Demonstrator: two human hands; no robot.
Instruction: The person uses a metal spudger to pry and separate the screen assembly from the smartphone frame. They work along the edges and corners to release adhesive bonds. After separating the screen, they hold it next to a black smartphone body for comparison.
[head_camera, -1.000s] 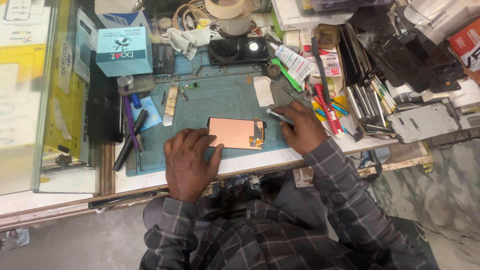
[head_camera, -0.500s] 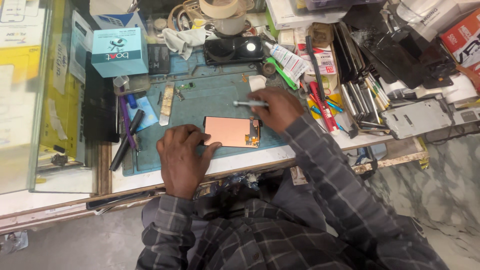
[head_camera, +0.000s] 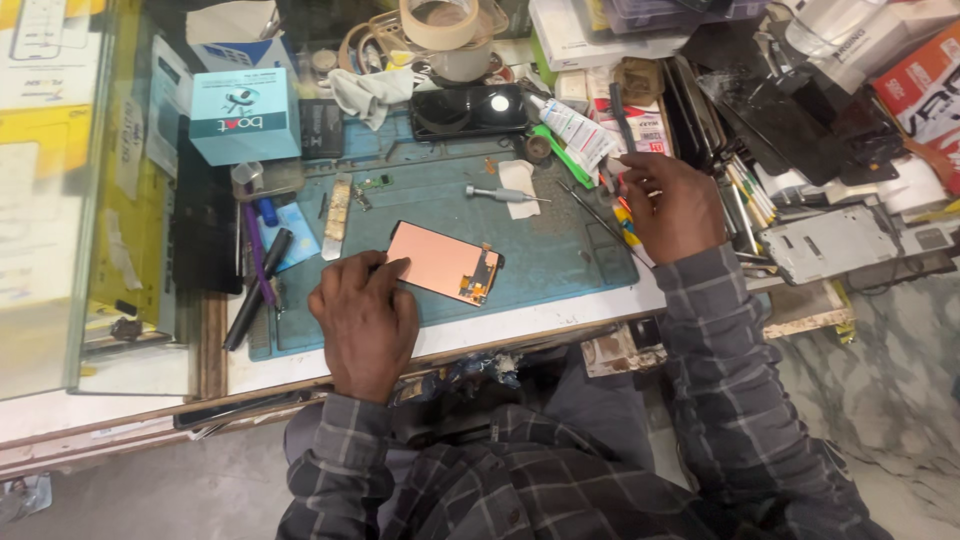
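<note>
A copper-coloured phone display panel (head_camera: 443, 260) lies face down on the teal work mat (head_camera: 560, 250), a small flex connector at its right end. My left hand (head_camera: 365, 320) rests on the mat, its fingertips pressing the panel's left edge. My right hand (head_camera: 672, 205) is at the mat's right edge, fingers curled into a pile of hand tools (head_camera: 625, 215); whether it grips one is hidden. A small silver screwdriver (head_camera: 503, 194) lies loose on the mat beside a white scrap (head_camera: 519, 187).
A light blue box (head_camera: 243, 118) stands at the back left, and a black phone (head_camera: 470, 109) at the back middle beside a tape roll (head_camera: 438, 22). Pens and a metal strip (head_camera: 337, 215) line the mat's left side. Boxes and phone parts crowd the right.
My right hand has put the silver screwdriver down on the mat and moved right to the tool pile. My left hand stays on the panel, which is turned slightly.
</note>
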